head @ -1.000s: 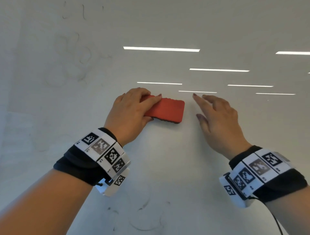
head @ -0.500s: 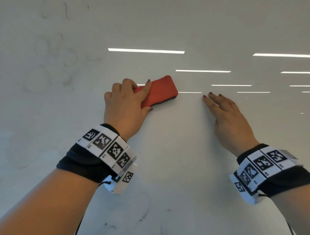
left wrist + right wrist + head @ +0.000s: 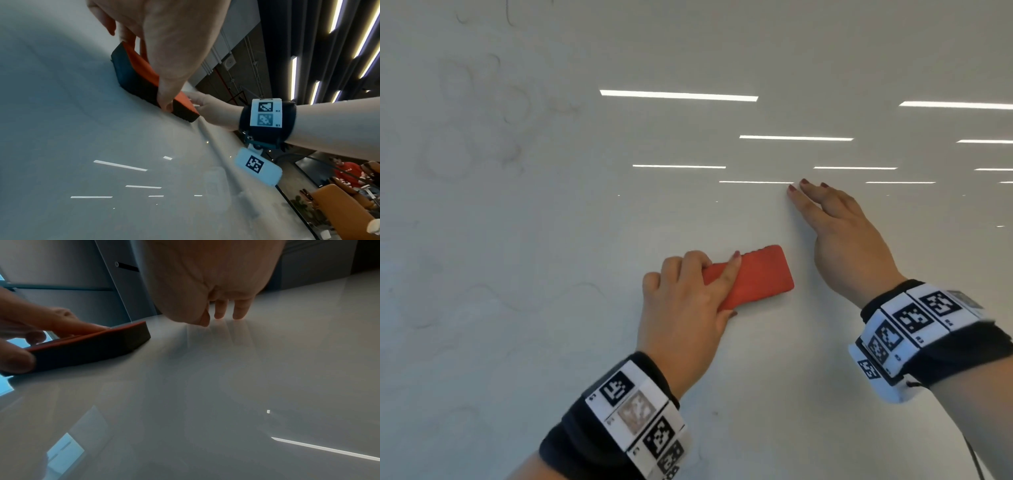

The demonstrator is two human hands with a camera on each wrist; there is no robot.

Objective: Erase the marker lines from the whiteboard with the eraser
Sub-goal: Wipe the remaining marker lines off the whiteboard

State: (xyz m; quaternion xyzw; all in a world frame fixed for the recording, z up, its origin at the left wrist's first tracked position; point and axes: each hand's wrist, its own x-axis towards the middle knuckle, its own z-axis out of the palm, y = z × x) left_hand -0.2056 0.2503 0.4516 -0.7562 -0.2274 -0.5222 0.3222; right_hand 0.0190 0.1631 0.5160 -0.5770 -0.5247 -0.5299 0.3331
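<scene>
The left hand (image 3: 688,301) grips the red eraser (image 3: 753,277) flat on the whiteboard (image 3: 551,240), apparently just below the right hand's (image 3: 849,240) straight fingertips (image 3: 239,311).

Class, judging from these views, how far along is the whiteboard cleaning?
Done: the whiteboard around the hands looks clean. In hand: the left hand presses the red eraser to it; the right hand rests flat. Left: faint marker loops at upper left, and fainter traces below them.
</scene>
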